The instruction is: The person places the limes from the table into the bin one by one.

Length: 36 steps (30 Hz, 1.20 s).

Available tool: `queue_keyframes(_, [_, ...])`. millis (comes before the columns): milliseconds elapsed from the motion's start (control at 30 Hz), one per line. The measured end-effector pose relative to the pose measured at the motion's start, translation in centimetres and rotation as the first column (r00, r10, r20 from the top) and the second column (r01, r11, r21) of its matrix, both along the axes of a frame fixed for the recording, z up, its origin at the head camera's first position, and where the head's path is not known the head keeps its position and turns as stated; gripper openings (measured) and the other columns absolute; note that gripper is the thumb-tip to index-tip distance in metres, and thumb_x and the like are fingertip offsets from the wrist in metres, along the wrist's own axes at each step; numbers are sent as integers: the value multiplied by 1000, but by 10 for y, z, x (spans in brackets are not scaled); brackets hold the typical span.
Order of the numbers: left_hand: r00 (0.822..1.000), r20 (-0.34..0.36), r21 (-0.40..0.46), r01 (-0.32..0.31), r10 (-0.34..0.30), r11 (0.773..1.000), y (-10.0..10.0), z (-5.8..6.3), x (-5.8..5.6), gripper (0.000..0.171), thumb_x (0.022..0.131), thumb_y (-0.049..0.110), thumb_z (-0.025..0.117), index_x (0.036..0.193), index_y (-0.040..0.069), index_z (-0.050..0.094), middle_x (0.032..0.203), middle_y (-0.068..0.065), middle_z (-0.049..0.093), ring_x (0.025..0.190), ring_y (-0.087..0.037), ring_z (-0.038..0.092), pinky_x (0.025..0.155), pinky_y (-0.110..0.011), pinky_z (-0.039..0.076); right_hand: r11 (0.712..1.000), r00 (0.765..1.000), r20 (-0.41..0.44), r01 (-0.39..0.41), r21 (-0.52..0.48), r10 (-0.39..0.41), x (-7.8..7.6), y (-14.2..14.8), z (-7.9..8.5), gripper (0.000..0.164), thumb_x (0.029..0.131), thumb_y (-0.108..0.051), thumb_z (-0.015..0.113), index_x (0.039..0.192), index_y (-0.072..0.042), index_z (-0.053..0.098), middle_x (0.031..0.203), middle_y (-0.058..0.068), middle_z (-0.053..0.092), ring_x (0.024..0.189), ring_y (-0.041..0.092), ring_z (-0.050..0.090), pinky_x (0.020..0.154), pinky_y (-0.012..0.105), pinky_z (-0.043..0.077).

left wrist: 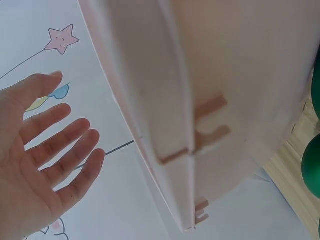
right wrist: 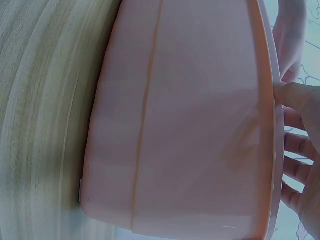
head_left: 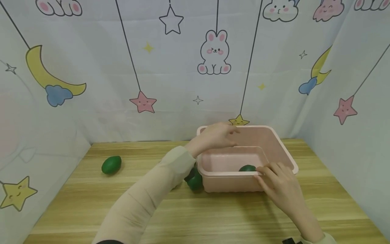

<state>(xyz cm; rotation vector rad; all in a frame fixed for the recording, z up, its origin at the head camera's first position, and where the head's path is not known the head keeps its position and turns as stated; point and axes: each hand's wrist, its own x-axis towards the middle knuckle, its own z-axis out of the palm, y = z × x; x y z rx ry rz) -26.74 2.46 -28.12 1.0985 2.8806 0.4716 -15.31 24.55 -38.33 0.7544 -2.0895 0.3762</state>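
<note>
A pink plastic bin [head_left: 234,183] stands on the wooden table. My left hand [head_left: 217,135] hovers over its back left part, and in the left wrist view the left hand [left wrist: 50,155] shows spread, loosely bent fingers holding nothing. My right hand [head_left: 281,184] holds the front rim near the right corner. In the right wrist view, the right hand [right wrist: 305,145] has its thumb at the rim and its fingers on the far side. Inside the bin, by the front wall, lies a dark green object [head_left: 247,168], mostly hidden by the rim.
A smooth green oval [head_left: 111,165], like a toy fruit, lies on the table [head_left: 146,217] at the left. Dark green objects [head_left: 195,181] sit against the bin's left side, partly covered by my left sleeve [head_left: 152,186]. A patterned curtain [head_left: 182,67] closes off the back and sides.
</note>
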Motion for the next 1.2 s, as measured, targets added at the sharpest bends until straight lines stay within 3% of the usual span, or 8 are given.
queue_keyframes(233, [1000, -13, 91, 14, -13, 996, -13, -1, 2, 42, 90, 32, 65, 129, 17, 60, 128, -1, 62, 112, -18, 62, 91, -32, 52, 1000, 1000, -12, 0, -9, 0, 0, 0, 0, 45, 99, -45, 46, 88, -9, 71, 82, 2, 62, 78, 23, 55, 72, 32, 37])
queue_keyframes(467, [999, -40, 133, -22, 27, 991, -25, -6, 5, 39, 90, 34, 65, 127, 19, 62, 122, 2, 64, 109, -15, 62, 87, -32, 53, 1000, 1000, -16, 3, -10, -3, 0, 0, 0, 44, 99, -45, 47, 88, -9, 71, 82, 2, 62, 76, 22, 54, 70, 30, 36])
queue_keyframes(800, [999, 7, 307, -50, 50, 950, -44, -10, 13, 36, 90, 28, 66, 124, 16, 64, 124, -1, 64, 103, -16, 61, 87, -31, 52, 1000, 1000, -15, 1, -10, -1, 0, 1, 0, 44, 99, -45, 46, 88, -9, 71, 81, 2, 61, 77, 22, 53, 71, 30, 36])
queue_keyframes(1200, [997, -37, 382, -53, 73, 923, -58, -16, 25, 35, 91, 26, 66, 123, 13, 64, 116, -4, 65, 101, -19, 62, 86, -33, 53, 1000, 1000, -17, -2, -10, 2, 0, 0, 0, 44, 99, -45, 47, 88, -10, 71, 81, 1, 61, 75, 20, 52, 70, 29, 35])
